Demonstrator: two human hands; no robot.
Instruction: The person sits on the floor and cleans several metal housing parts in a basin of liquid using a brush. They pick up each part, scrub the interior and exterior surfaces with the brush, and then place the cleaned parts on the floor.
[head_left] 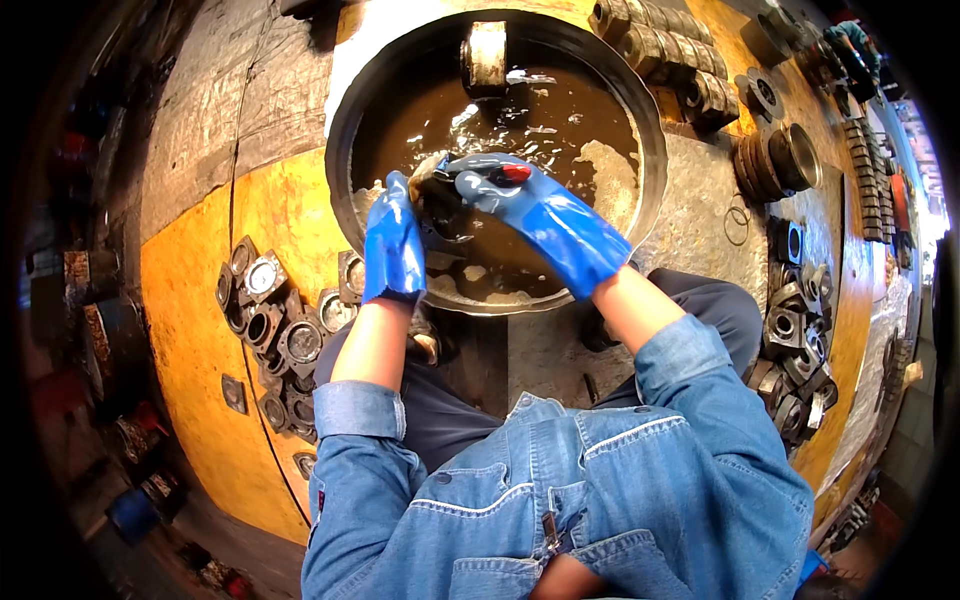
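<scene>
Both my hands wear blue rubber gloves over a wide round metal basin (652, 150) of murky brown liquid with foam. My left hand (396, 240) is closed at the side of a dark, wet metal part (436, 205), which is partly hidden between the gloves. Reaching over that part from the right, my right hand (535, 208) has its fingers bent together. A small red patch shows at its knuckles; whatever lies under the fingers is hidden. A ring-like metal piece (487, 58) stands at the basin's far edge, partly in the liquid.
Several square-flanged metal parts (300, 340) lie heaped left of the basin, and another heap (790, 330) is at the right. Rows of metal rings (672, 45) stand at the far right, near stacked wide rings (775, 162). A thin wire ring (737, 225) lies on the floor.
</scene>
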